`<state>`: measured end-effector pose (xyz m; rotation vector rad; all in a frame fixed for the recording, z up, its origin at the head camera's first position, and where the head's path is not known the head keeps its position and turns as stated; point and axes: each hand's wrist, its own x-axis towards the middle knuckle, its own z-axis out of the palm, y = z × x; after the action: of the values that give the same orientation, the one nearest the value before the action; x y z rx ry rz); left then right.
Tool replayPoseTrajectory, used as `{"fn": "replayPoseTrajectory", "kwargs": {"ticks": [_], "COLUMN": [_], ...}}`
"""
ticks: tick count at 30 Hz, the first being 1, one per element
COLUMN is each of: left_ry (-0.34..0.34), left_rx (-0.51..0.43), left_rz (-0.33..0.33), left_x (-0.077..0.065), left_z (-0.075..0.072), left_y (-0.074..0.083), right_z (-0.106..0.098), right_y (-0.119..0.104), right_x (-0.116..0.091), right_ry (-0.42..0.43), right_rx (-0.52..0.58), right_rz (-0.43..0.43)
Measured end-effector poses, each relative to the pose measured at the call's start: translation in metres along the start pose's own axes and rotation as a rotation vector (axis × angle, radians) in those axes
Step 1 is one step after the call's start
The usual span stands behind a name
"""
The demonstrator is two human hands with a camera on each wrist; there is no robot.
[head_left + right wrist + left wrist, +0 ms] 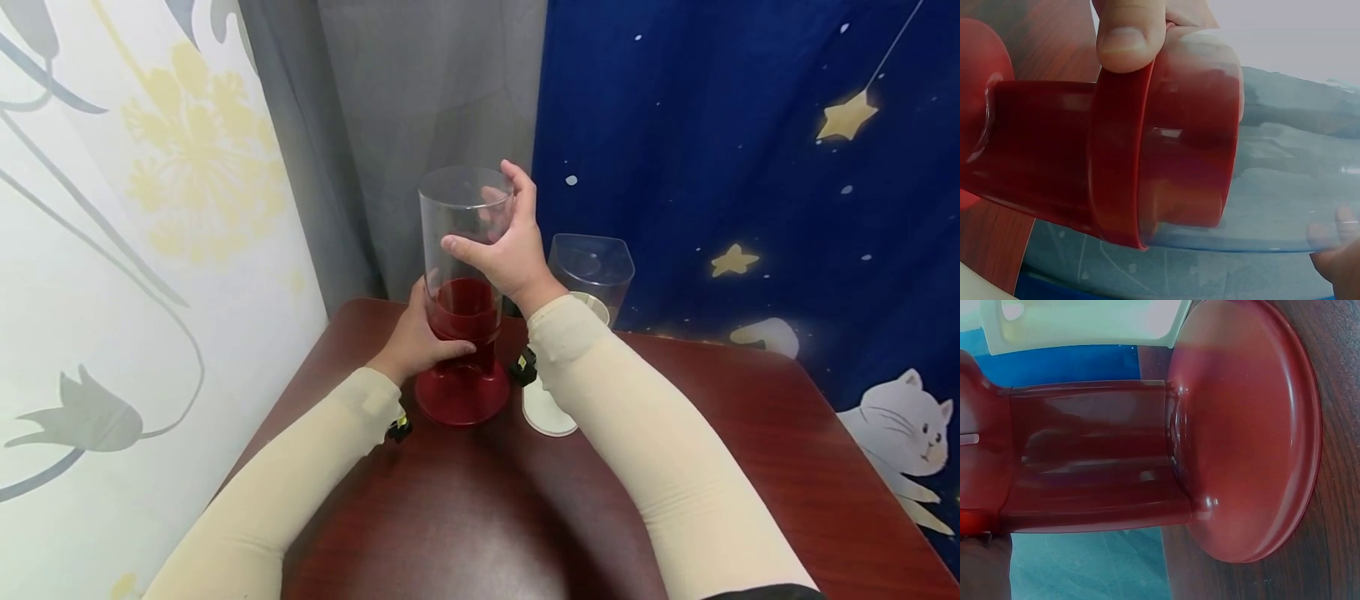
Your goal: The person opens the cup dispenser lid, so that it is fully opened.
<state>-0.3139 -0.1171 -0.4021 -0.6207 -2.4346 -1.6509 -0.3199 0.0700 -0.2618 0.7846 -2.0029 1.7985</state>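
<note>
A red dispenser stand (462,397) with a round foot stands near the table's far edge. A clear plastic cylinder (450,225), its top rim uncovered, sits upright around the stand's red upper ring. My left hand (417,340) grips the red collar (1116,156) where stand and cylinder meet, with the thumb across the near side. Higher up, my right hand (516,254) holds the cylinder near its rim, thumb in front and fingers around the far right side. The left wrist view shows the stand's neck (1091,456) and round foot (1241,437) close up.
Just right of the stand is a second dispenser with a white base (547,412) and a clear, squarish container (592,262), partly behind my right arm. The brown table (420,517) meets a grey curtain (435,83) and a blue star-patterned curtain (712,150) behind.
</note>
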Motion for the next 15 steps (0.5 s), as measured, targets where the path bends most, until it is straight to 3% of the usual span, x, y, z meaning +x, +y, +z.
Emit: {"fn": "replayPoseTrajectory", "kwargs": {"ticks": [8, 15], "left_ry": [-0.003, -0.018], "left_rx": [-0.011, -0.013], "left_rz": [0.009, 0.01], "left_x": [0.0, 0.004], "left_z": [0.003, 0.003], "left_y": [0.001, 0.0], "right_z": [-0.003, -0.008], "right_y": [-0.002, -0.021], "right_x": [0.002, 0.011], "right_ry": [0.029, 0.063], "right_rx": [0.003, 0.03], "right_rz": [0.001, -0.034]}}
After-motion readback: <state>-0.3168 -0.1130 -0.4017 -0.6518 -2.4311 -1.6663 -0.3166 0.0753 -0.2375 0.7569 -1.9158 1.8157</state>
